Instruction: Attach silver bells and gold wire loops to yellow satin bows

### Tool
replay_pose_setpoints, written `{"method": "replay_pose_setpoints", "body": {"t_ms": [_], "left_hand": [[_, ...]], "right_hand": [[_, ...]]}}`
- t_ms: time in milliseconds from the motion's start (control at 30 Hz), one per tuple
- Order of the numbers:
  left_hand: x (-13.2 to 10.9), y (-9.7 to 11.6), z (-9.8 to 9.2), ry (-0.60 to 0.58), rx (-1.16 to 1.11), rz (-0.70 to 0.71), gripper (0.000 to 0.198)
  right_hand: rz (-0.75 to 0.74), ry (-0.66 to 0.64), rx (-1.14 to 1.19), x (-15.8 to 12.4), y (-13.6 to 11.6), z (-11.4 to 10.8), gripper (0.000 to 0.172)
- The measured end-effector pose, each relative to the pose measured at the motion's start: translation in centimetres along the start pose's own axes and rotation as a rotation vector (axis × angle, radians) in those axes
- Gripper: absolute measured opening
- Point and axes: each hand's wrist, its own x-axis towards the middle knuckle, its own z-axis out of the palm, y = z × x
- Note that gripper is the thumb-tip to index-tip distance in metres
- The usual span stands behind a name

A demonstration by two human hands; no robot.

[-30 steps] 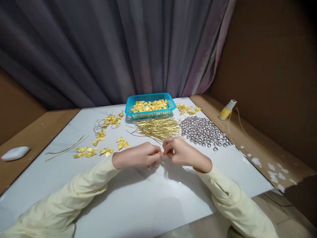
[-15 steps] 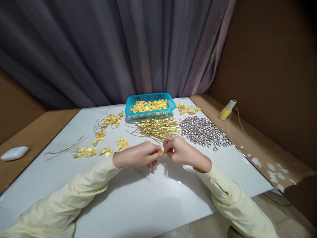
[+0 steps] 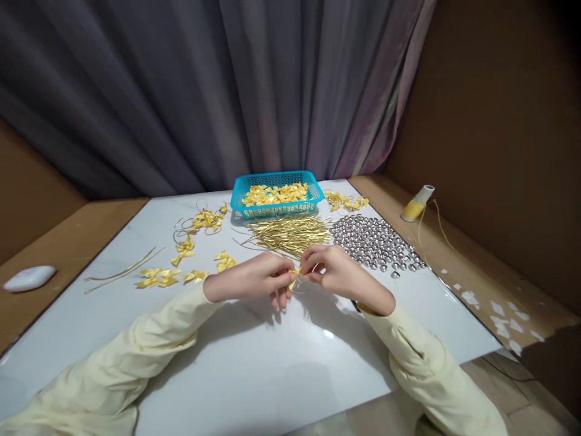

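Observation:
Between my two hands, just above the white tabletop, is a small yellow ribbon bow (image 3: 295, 280), mostly covered by fingers. My left hand (image 3: 267, 277) pinches it from the left, with its lower fingers hanging loose. From the right, my right hand (image 3: 327, 270) grips the bow's other side with thumb and forefinger. A thin cord end shows below the fingertips. Right behind the hands lies a bundle of gold cords (image 3: 290, 235). Silver beads (image 3: 374, 242) are heaped beyond my right hand. Loose yellow bows (image 3: 158, 277) rest left of my left hand.
A blue basket (image 3: 278, 212) of yellow bows stands at the back. Corded bows (image 3: 205, 221) lie left of it, more (image 3: 347, 201) right. A thread cone (image 3: 416, 203) and paper scraps (image 3: 499, 315) sit on the right ledge, a white computer mouse (image 3: 29, 278) on the left.
My hands have risen slightly and the fingertips have drawn a little apart, so more of the yellow bow shows between them. The things on the table have kept their places.

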Motion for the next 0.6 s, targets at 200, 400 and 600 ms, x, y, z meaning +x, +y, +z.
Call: {"method": "replay_pose_setpoints", "body": {"t_ms": [200, 400, 600], "left_hand": [[-0.03, -0.16, -0.08, -0.001, 0.003, 0.013, 0.028], [-0.07, -0.21, 0.01, 0.019, -0.052, 0.014, 0.025], [-0.04, -0.15, -0.13, 0.049, -0.115, -0.006, 0.025]], "right_hand": [[-0.002, 0.009, 0.02, 0.0, -0.03, -0.05, 0.021], [0.011, 0.034, 0.03, -0.11, 0.03, 0.03, 0.019], [0.063, 0.07, 0.045, -0.18, -0.08, -0.04, 0.019]]}}
